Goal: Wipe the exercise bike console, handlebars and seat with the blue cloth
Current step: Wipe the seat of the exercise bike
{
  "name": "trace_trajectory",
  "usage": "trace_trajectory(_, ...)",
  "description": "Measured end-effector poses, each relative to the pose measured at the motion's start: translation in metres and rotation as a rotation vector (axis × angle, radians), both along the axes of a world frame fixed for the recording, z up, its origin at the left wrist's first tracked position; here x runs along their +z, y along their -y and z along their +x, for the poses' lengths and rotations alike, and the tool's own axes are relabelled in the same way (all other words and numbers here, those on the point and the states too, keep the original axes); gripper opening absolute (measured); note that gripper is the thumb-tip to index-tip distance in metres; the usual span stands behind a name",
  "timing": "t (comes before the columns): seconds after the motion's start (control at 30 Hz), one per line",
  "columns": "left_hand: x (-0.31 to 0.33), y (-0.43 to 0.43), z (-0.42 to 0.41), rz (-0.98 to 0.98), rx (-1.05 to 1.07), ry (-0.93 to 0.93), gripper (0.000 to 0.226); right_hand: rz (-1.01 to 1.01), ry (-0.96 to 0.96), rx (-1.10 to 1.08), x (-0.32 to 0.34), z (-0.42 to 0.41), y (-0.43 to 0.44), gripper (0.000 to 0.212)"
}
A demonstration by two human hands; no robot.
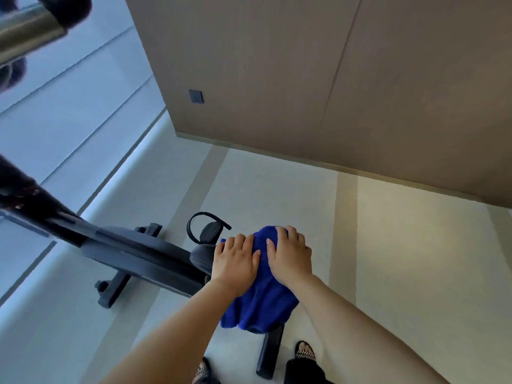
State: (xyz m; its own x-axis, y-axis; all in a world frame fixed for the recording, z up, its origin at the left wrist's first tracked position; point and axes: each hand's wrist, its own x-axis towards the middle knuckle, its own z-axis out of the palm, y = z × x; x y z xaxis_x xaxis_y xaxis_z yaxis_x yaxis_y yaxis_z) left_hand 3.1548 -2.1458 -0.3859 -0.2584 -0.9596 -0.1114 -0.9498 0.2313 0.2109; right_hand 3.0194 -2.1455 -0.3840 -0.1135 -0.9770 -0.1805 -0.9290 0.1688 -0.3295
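The blue cloth [260,303] is draped over the exercise bike's seat [201,257], covering nearly all of it; only the seat's dark left edge shows. My left hand [235,260] lies flat on the cloth's left part, fingers together and pointing away from me. My right hand [291,256] presses flat on the cloth beside it, fingertips at the far end. The bike's dark frame [133,253] runs left and up toward a handlebar [30,26] at the top left corner. The console is out of sight.
A pedal with a strap [209,230] sticks out just beyond the seat. The rear floor stabilizer [270,353] stands by my sandalled feet [304,351]; the front one [113,291] is at left. A window wall is left, a brown wall with a socket [196,97] ahead.
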Motion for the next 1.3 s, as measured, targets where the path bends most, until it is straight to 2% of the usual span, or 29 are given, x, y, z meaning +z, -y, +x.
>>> trace_trajectory(0.1,0.004,-0.012,-0.013,-0.079,0.168,0.021,0.039,0.006,0.01,0.081,0.003,-0.009,0.002,0.039)
trace_trajectory(0.23,0.01,-0.031,-0.031,-0.111,0.37,0.067,0.037,-0.11,0.013,0.279,0.01,-0.017,0.005,0.035)
trace_trajectory(0.43,0.027,-0.073,-0.007,-0.267,0.731,0.02,0.033,-0.316,0.269,0.699,0.032,0.007,0.004,0.04)
trace_trajectory(0.47,0.028,-0.078,0.0,-0.227,0.792,0.02,0.036,-0.289,0.268,0.726,0.032,0.016,0.001,0.045)
trace_trajectory(0.53,0.026,-0.086,0.01,-0.127,0.851,0.008,0.046,-0.107,0.224,0.735,0.027,0.033,-0.006,0.06)
trace_trajectory(0.6,0.021,-0.087,0.013,-0.059,0.811,-0.012,0.051,0.049,0.077,0.761,0.013,0.043,-0.012,0.071)
trace_trajectory(0.67,0.015,-0.082,0.014,-0.013,0.73,-0.05,0.054,0.063,-0.061,0.807,0.001,0.047,-0.014,0.076)
trace_trajectory(0.73,0.012,-0.075,0.016,0.013,0.683,-0.136,0.055,0.051,-0.111,0.821,-0.004,0.05,-0.01,0.079)
trace_trajectory(0.9,0.007,-0.051,0.024,0.033,0.742,-0.269,0.06,0.099,-0.08,0.814,-0.004,0.066,0.01,0.079)
trace_trajectory(1.0,0.006,-0.04,0.031,0.07,0.741,-0.26,0.058,0.064,-0.073,0.786,-0.009,0.071,0.011,0.078)
trace_trajectory(1.17,0.008,-0.024,0.051,0.121,0.673,-0.35,0.052,0.049,-0.081,0.741,-0.014,0.086,0.017,0.074)
trace_trajectory(1.3,0.017,-0.005,0.082,0.195,0.515,-0.408,0.034,0.0,-0.035,0.703,-0.015,0.091,0.027,0.064)
